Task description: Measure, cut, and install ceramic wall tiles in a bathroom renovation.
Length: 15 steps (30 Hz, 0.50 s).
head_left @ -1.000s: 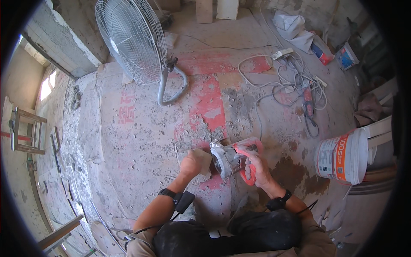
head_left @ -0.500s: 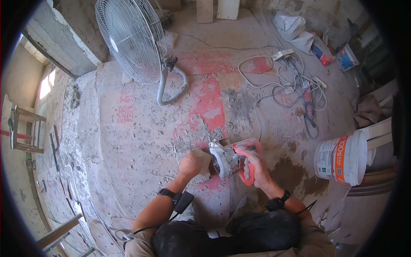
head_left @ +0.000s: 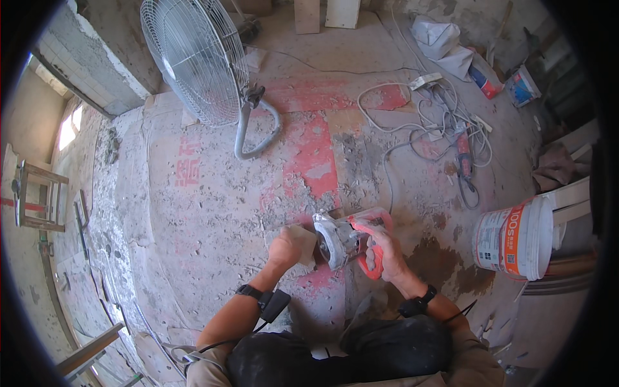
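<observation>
In my right hand (head_left: 389,257) is a dusty handheld power cutter (head_left: 335,240) with a grey-white base plate and a red handle. My fingers wrap round that handle. Left of the cutter, my left hand (head_left: 285,248) is closed on the edge of a pale, dust-covered tile piece (head_left: 307,241) low over the floor. The cutter's base plate sits right beside the tile; whether they touch, and where the blade lies, I cannot tell. A dark cord runs from the cutter toward the far right.
A large metal fan (head_left: 196,64) stands at the far left. Tangled cables with a power strip (head_left: 426,81) and a red power tool (head_left: 463,155) lie at the right. Nearer is a white bucket (head_left: 512,238). Grey chips litter the cardboard-covered floor (head_left: 213,219). A wooden stool (head_left: 40,197) is at the left.
The whole view has shifted very slightly. Both hands, the cutter and the tile keep nearly the same places relative to one another.
</observation>
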Each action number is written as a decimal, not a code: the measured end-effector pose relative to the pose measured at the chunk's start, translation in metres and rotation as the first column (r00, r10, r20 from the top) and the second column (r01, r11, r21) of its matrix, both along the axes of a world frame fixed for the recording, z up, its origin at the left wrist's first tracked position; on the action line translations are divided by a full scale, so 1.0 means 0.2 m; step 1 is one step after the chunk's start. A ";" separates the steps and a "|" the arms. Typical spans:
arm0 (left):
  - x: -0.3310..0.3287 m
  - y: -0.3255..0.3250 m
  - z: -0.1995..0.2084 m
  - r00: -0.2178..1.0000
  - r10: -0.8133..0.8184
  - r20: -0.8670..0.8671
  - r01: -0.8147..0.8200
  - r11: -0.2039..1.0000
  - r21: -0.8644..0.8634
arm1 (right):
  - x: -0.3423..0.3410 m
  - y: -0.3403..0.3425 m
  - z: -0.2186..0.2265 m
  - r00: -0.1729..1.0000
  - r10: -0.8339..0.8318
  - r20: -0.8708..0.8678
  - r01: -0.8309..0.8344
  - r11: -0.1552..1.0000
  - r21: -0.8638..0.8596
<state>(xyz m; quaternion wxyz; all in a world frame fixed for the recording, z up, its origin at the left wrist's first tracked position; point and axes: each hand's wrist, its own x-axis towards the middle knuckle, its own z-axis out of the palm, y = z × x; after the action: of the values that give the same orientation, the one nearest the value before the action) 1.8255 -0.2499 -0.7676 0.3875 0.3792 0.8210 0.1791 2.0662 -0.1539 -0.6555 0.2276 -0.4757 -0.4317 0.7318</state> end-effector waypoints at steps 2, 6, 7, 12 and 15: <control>0.00 0.00 0.01 1.000 0.005 0.010 -0.005 1.000 -0.007 | -0.01 0.00 0.03 1.000 0.011 -0.007 -0.011 1.000 0.014; 0.01 0.02 0.06 1.000 -0.022 0.012 0.023 1.000 -0.014 | 0.00 0.01 0.01 1.000 -0.004 -0.024 0.004 1.000 -0.009; 0.01 0.02 0.07 1.000 -0.026 0.003 0.026 0.999 -0.021 | 0.00 0.02 0.01 1.000 -0.004 -0.024 0.004 1.000 -0.010; 0.01 0.02 0.09 1.000 -0.018 0.001 0.018 0.999 -0.039 | 0.00 0.03 0.00 0.999 0.032 -0.033 -0.033 0.999 -0.025; 0.01 0.02 0.11 1.000 -0.007 0.016 0.007 0.999 -0.050 | -0.03 0.03 -0.02 0.999 0.018 -0.031 -0.018 1.000 0.000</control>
<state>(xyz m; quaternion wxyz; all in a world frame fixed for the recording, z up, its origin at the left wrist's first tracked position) 1.8274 -0.2461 -0.7460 0.4039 0.3708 0.8209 0.1600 2.0611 -0.1479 -0.6602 0.2277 -0.4604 -0.4323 0.7411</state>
